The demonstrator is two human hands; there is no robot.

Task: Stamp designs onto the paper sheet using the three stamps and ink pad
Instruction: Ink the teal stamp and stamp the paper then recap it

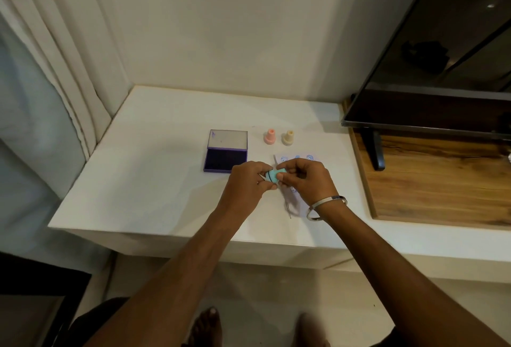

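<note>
Teal stamp (273, 176) held sideways above white counter (154, 180), pinched between left hand (249, 180) and right hand (304, 178), fingers closed round it. Paper (297, 158) beneath, three blue prints visible, unreadable. Two stamps upright behind: pink (270, 136), beige (288, 137). One open ink pad (226, 153) left. TV (431, 70) right, curtain (69, 70) left.

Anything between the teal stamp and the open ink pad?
Nothing visible. Both hands, left and right, hold the teal stamp just right of the open ink pad. The pink stamp and beige stamp stand farther back.
</note>
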